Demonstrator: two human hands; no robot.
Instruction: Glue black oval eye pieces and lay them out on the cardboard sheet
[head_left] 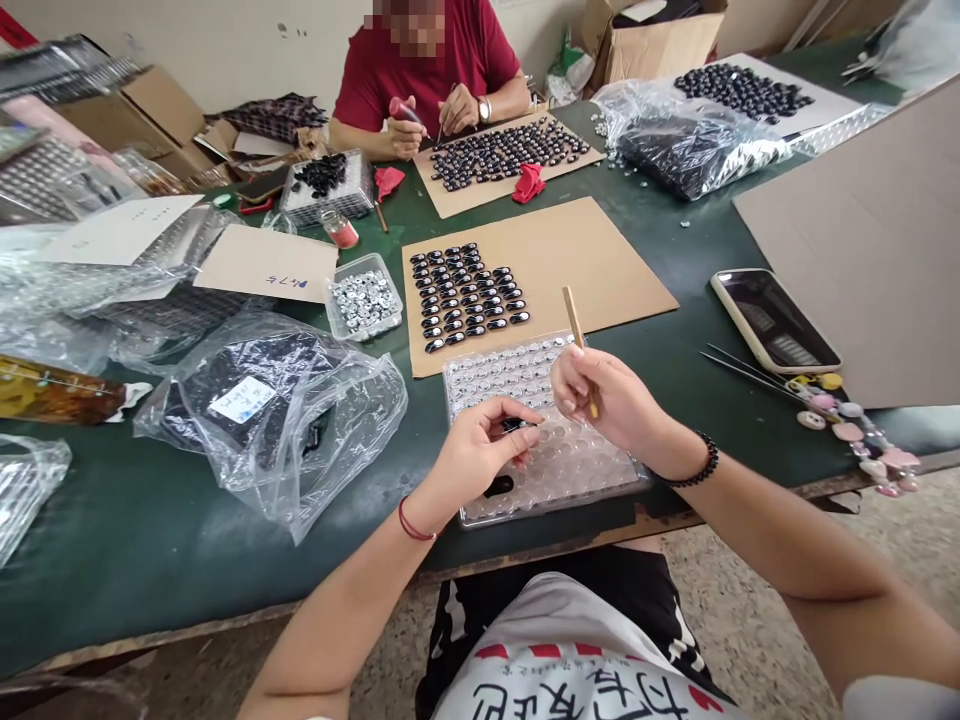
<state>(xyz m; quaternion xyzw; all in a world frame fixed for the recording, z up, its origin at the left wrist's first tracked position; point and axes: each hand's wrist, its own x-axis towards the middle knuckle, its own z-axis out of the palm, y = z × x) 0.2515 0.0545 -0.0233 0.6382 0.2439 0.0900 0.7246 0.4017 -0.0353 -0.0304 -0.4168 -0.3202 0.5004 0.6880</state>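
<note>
Blister tray [577,490] lies along the near edge of the tabletop [195,545], seemingly for reach; over it, the left hand [476,450] pinches a black piece [516,424], the right hand [611,395] grips a wooden stick [573,315]. Beyond, cardboard [600,255] carries black ovals [469,299].

Seems to read "475", perhaps with a letter in front, in blue handwriting on the tan card [262,255]. Shows only blue scrawl, too small to read, on the white label [242,400]. Runs in large black Chinese characters, not surely legible, across the white shirt [559,615].
</note>
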